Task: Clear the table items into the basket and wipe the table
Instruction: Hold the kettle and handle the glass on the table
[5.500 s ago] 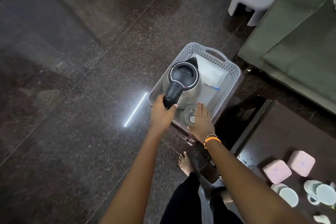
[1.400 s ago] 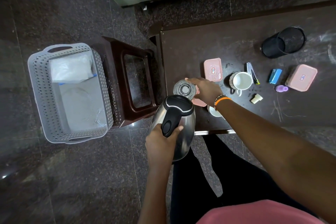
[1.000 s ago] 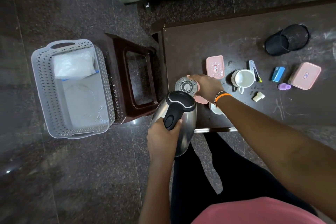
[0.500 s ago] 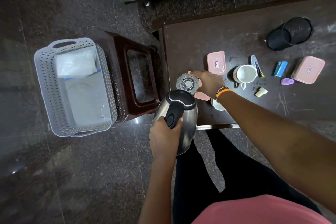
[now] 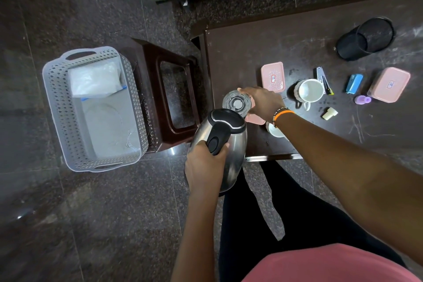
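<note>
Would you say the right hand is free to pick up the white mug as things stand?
Probably not yet: the right hand is closed on the glass. The white mug stands uncovered just beyond it, so the path itself looks clear.

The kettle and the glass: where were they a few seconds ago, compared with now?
Both were held over the grey basket; now the kettle and glass are back at the table. The left hand still grips the kettle, the right hand the glass. Table items are unchanged.
</note>
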A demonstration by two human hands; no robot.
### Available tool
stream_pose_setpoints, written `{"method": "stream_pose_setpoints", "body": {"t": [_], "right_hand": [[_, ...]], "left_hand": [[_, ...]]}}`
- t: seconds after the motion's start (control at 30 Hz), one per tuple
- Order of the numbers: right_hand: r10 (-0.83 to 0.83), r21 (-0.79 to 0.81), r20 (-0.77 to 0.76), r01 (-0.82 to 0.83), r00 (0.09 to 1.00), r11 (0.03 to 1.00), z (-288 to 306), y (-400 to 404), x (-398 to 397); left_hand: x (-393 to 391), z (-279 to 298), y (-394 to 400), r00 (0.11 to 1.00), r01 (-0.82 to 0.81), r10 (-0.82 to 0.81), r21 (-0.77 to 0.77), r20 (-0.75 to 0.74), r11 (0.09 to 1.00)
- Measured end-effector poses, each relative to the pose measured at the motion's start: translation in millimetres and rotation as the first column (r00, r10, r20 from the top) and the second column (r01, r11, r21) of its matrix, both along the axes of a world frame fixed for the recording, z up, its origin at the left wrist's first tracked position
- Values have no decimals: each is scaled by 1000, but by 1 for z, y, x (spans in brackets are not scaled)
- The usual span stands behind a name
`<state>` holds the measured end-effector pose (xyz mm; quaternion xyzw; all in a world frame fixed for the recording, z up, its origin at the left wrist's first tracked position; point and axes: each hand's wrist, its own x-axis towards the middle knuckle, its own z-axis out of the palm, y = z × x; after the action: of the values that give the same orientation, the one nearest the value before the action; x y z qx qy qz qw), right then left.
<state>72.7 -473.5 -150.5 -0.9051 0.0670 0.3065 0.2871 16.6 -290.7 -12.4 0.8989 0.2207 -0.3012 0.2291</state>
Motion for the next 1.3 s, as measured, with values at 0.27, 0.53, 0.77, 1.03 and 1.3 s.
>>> {"method": "stream_pose_setpoints", "body": {"t": [0.27,0.53,0.77,1.03,1.3], "right_hand": [[-12,26,-12,13,1000,1000,-3,-1,-1],[-31,45,2,31,1000,999,-5,-1,-2],[-33,47,7,33,999,998,-4,-2,-1],[4,1,8,-4,1000,1000,-1,0,-3],[-6,-33,-14,5,1000,999,4,3,0]], "left_hand": [[5,4,2,999,34,-35,-6,-27,999],[9,9,-1,995,91,-90,22,-36,996],[11,11,-1,995,86,-85,14,-60,996],[11,13,-2,992,101,-100,18,-77,995],[10,13,-4,993,97,-95,24,-75,995]]}}
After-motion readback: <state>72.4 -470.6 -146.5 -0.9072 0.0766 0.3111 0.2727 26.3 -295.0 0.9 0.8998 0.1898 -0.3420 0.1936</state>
